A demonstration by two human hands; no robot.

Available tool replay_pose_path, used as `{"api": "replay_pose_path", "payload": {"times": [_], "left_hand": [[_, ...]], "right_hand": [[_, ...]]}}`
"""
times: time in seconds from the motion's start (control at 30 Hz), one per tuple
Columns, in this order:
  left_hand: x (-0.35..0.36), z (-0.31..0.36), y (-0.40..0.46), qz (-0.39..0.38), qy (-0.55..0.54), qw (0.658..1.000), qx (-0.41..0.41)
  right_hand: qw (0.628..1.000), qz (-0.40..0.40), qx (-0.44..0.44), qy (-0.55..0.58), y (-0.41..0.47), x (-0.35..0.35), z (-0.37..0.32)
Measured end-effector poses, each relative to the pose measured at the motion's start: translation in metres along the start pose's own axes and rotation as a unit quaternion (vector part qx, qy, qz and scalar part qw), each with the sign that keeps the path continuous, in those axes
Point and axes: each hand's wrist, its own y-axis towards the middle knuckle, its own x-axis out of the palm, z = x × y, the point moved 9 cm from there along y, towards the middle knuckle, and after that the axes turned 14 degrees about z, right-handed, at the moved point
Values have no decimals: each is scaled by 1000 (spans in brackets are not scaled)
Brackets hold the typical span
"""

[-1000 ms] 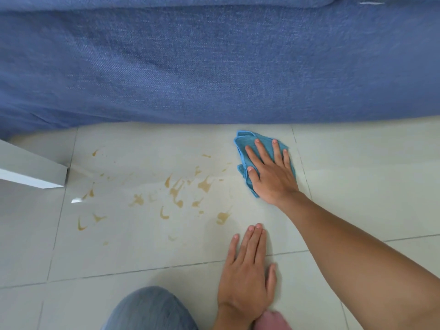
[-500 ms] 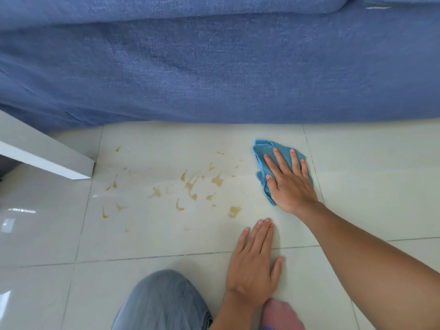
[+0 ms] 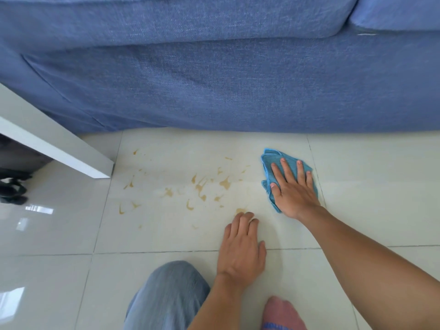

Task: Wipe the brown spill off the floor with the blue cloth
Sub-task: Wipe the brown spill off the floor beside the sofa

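Your right hand (image 3: 294, 189) lies flat on the blue cloth (image 3: 273, 160) and hides most of it; only the far and left folds show. Your left hand (image 3: 240, 248) covers the near edge of one brown spill (image 3: 225, 183) blot. Your right forearm (image 3: 371, 263) runs out at the right and bottom edges. Your knee (image 3: 166, 296) and pink sock (image 3: 281, 313) are cut off at the bottom. The white table (image 3: 47, 139) and the dark objects (image 3: 12, 189) beneath it are cropped at the left; the objects cannot be identified. The sofa (image 3: 214, 79) exceeds the top edge.
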Motion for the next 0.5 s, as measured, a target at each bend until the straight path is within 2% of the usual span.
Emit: {"api": "replay_pose_path", "payload": {"times": [0.13, 0.3, 0.5], "left_hand": [[-19, -27, 11, -3, 34, 999, -16], [-46, -63, 28, -40, 20, 997, -57], [-88, -155, 5, -35, 20, 991, -124]], "right_hand": [[999, -49, 20, 4, -3, 0, -8], [997, -80, 22, 5, -4, -2, -17], [996, -91, 25, -2, -5, 1, -21]]}}
